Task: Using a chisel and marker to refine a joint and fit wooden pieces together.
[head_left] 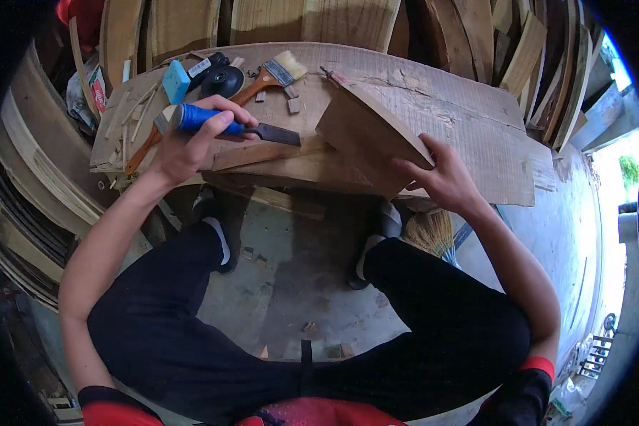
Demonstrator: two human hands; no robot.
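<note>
My left hand [200,138] is closed round the blue handle of a chisel [277,134], whose flat metal blade points right above the bench. In my right hand [447,174] is a flat wooden board [368,138], gripped at its right edge and tilted up, its lower corner near the bench's front edge. Below the chisel blade a narrow strip of wood [263,153] lies along the front of the wooden bench top [476,135]. The chisel and the board are apart.
Behind the chisel lie a wide paintbrush [280,72], a light blue block [176,82], a black rounded tool [224,82] and small wood offcuts [294,106]. Another wooden handle [142,150] shows beside my left wrist. Curved planks [42,170] stand at left; a straw broom [432,233] sits under the bench.
</note>
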